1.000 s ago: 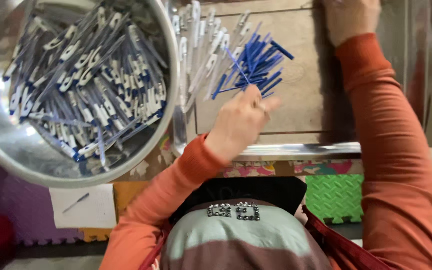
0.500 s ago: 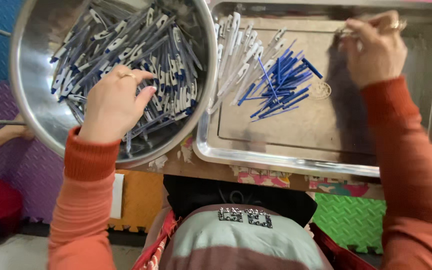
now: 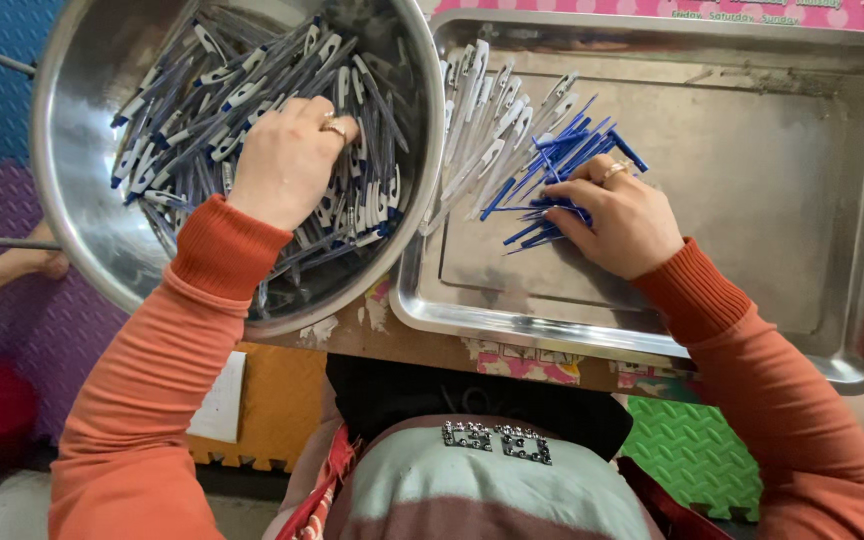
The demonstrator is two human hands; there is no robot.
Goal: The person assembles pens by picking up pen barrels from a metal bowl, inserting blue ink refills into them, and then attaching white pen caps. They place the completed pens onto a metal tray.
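A heap of blue-and-white pens [image 3: 252, 90] fills the round steel bowl [image 3: 72, 180] on the left, and the left hand [image 3: 287, 160] rests in it, palm down, fingers curled into the pile — whether they actually grip a pen cannot be told from above. Just beside the bowl's rim sits a rectangular steel tray [image 3: 772, 180]. At its near-left end lies a row of white pen barrels [image 3: 482, 130], and touching them a loose cluster of blue refills [image 3: 552, 165]. The right hand [image 3: 617, 215] lies on that cluster, fingertips bent and pressing on the blue pieces; a closed grasp is not visible. Both bowl and tray stand on a worn tabletop [image 3: 372, 335]. At far left, another person's hand [image 3: 42, 262] holds a metal bar — above purple foam floor mats [image 3: 72, 340].
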